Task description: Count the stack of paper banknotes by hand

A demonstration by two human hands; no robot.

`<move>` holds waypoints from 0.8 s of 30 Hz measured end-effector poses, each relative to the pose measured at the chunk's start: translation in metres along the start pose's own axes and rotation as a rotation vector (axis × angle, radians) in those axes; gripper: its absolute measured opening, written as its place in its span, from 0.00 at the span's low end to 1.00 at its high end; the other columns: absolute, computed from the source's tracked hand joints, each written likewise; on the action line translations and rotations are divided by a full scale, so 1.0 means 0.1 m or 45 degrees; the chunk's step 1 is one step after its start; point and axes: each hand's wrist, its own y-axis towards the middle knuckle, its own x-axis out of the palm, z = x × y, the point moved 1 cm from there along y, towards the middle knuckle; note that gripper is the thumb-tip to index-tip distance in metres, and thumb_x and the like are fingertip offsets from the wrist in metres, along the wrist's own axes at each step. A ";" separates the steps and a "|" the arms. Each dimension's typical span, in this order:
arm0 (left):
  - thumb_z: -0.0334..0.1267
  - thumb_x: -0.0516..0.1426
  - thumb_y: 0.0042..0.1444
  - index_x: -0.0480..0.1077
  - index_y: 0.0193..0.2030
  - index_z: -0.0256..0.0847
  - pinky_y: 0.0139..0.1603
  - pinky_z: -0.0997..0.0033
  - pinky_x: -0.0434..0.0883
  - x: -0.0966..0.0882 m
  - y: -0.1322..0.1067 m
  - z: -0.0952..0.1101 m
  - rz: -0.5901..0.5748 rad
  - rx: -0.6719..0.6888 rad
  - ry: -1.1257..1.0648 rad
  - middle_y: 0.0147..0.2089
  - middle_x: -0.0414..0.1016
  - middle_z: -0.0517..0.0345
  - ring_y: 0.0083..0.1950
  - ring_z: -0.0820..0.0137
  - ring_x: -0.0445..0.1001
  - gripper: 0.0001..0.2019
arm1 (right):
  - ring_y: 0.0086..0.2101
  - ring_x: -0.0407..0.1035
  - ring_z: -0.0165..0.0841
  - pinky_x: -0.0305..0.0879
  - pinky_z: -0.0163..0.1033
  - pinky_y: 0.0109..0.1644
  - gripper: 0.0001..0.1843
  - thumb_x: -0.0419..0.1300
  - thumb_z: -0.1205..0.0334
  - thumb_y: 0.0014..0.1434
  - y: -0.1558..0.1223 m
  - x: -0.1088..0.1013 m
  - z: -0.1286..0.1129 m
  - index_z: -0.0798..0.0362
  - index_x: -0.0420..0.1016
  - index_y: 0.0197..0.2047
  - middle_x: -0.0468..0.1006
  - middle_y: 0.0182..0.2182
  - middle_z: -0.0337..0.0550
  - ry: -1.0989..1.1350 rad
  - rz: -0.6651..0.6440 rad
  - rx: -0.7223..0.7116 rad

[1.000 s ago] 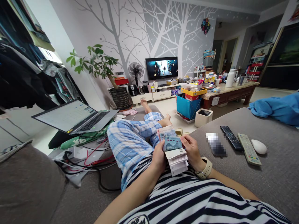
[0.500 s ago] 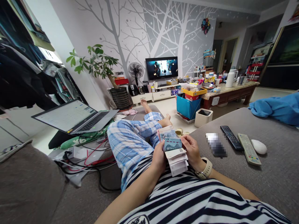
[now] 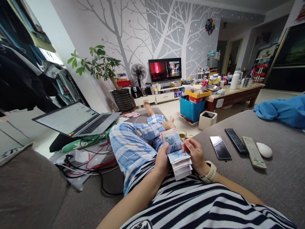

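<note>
I sit on a grey sofa (image 3: pixel 274 178) with a thick stack of banknotes (image 3: pixel 177 156) held upright over my lap. My left hand (image 3: pixel 162 160) grips the stack's left side. My right hand (image 3: pixel 196 152) holds its right side, fingers folding a blue note down onto the white-edged lower pile. My right wrist wears a pale watch band (image 3: pixel 211 171). My legs in blue plaid trousers (image 3: pixel 133 140) stretch forward past the stack.
On the sofa to my right lie a phone (image 3: pixel 220 147), two remotes (image 3: pixel 235 140), a white mouse (image 3: pixel 264 149) and a blue cloth (image 3: pixel 283 109). An open laptop (image 3: pixel 76 119) and tangled cables (image 3: pixel 95 162) sit left. A TV (image 3: pixel 165 69) and cluttered table (image 3: pixel 235 90) stand ahead.
My right hand has bent the front blue note down onto the lower pile, uncovering another note behind it. The TV picture has turned red.
</note>
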 end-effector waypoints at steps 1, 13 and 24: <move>0.43 0.62 0.46 0.76 0.40 0.32 0.46 0.58 0.75 0.00 0.00 0.00 0.002 0.005 0.011 0.34 0.82 0.48 0.39 0.56 0.80 0.17 | 0.22 0.58 0.27 0.55 0.35 0.28 0.19 0.60 0.47 0.60 0.01 -0.01 0.00 0.52 0.70 0.26 0.69 0.19 0.36 -0.014 0.017 -0.015; 0.36 0.63 0.42 0.76 0.38 0.34 0.44 0.61 0.74 0.04 -0.06 0.06 -0.038 0.060 0.071 0.34 0.82 0.51 0.38 0.58 0.80 0.15 | 0.24 0.58 0.29 0.55 0.35 0.27 0.16 0.64 0.48 0.54 0.10 -0.04 0.07 0.51 0.68 0.30 0.66 0.23 0.35 -0.071 0.211 0.059; 0.33 0.62 0.42 0.77 0.38 0.35 0.43 0.62 0.74 0.02 -0.04 0.05 -0.051 0.065 0.097 0.32 0.82 0.52 0.34 0.61 0.79 0.14 | 0.23 0.54 0.28 0.52 0.35 0.26 0.18 0.63 0.49 0.54 0.10 -0.06 0.11 0.52 0.65 0.23 0.61 0.20 0.33 -0.123 0.116 0.135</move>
